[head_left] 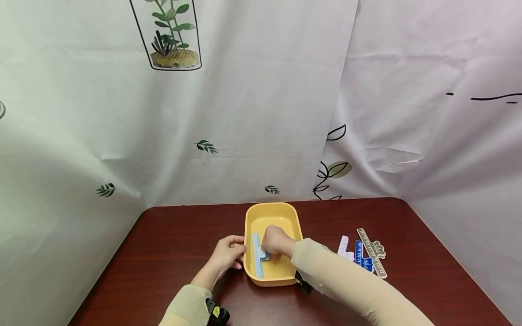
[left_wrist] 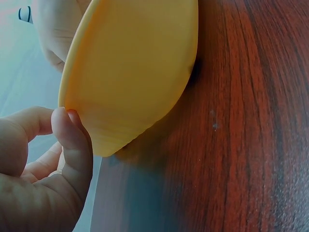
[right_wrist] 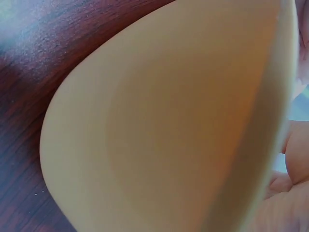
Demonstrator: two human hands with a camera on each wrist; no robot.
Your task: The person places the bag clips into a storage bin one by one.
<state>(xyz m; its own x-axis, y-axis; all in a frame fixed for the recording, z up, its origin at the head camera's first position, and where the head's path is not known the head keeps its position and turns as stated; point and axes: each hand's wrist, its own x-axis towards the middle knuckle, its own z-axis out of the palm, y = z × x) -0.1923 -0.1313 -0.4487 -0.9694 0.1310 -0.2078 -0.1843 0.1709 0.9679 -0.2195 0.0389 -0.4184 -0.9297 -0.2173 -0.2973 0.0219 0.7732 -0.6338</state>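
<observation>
A yellow plastic tray (head_left: 272, 209) with raised sides stands on the table. My left hand (head_left: 226, 253) is at its left side; in the left wrist view, thumb and finger pinch the tray's rim (left_wrist: 72, 63). Inside the tray lies a light-blue ruler-shaped clip (head_left: 258, 260), lengthwise near the left wall. My right hand (head_left: 278, 240) reaches over the right side into the tray, its fingers curled at the clip's handle part. The fingertips are hidden beneath the hand. In the right wrist view the tray's wall (right_wrist: 159, 121) covers most of the picture and hides the clip.
To the right of the tray lie more ruler-shaped clips: a pink one (head_left: 343, 246), a dark-blue one (head_left: 359, 251) and a beige one (head_left: 373, 253). The dark red wooden table (head_left: 183, 226) backs onto a white printed curtain (head_left: 265, 113).
</observation>
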